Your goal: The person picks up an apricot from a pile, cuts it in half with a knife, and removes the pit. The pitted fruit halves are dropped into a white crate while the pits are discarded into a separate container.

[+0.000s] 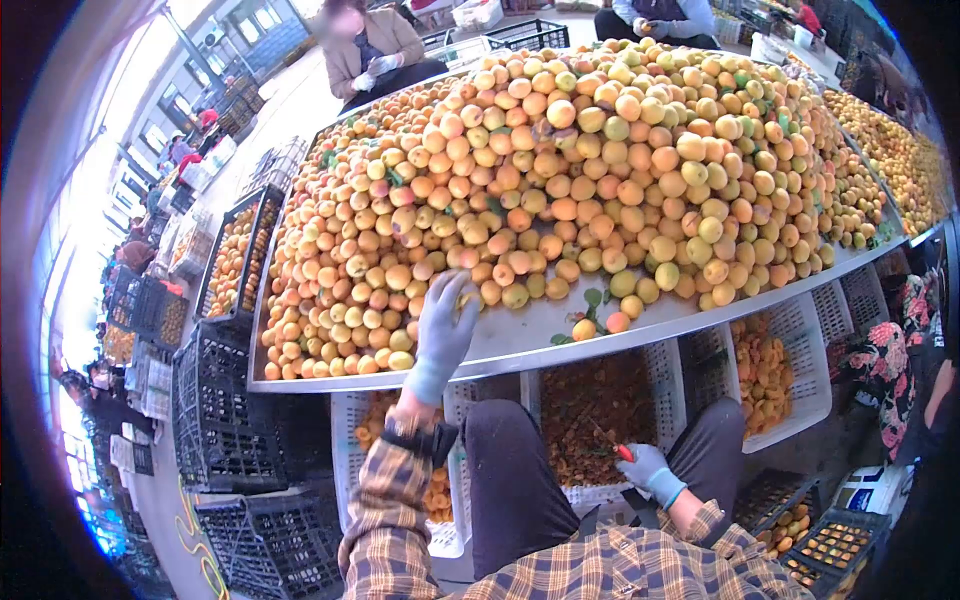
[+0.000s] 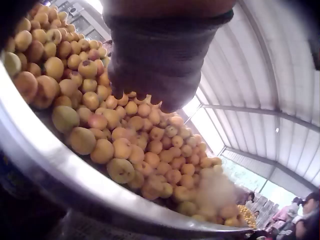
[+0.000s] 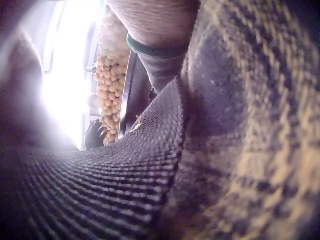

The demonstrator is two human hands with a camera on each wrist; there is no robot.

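My left hand [image 1: 445, 325], in a pale grey glove, reaches over the metal table's near edge to the front of a big heap of apricots [image 1: 600, 150]. Its fingers are spread and loosely bent, with the tips right at the fruit. The left wrist view shows the dark glove [image 2: 155, 60] above the apricots [image 2: 135, 150]. Low over my lap, my gloved right hand [image 1: 652, 475] grips a small knife by its red handle [image 1: 625, 453], the thin blade pointing up and left. In the right wrist view, the glove cuff [image 3: 160, 62] shows, while sleeve cloth hides the fingers.
The metal table's raised rim [image 1: 560, 345] runs in front of me. Below it stand white crates [image 1: 665, 385], some with apricot pieces [image 1: 762, 370], and one with dark scraps [image 1: 590, 400]. Black crates [image 1: 225, 410] are stacked on the left. A person [image 1: 370, 50] sits across the table.
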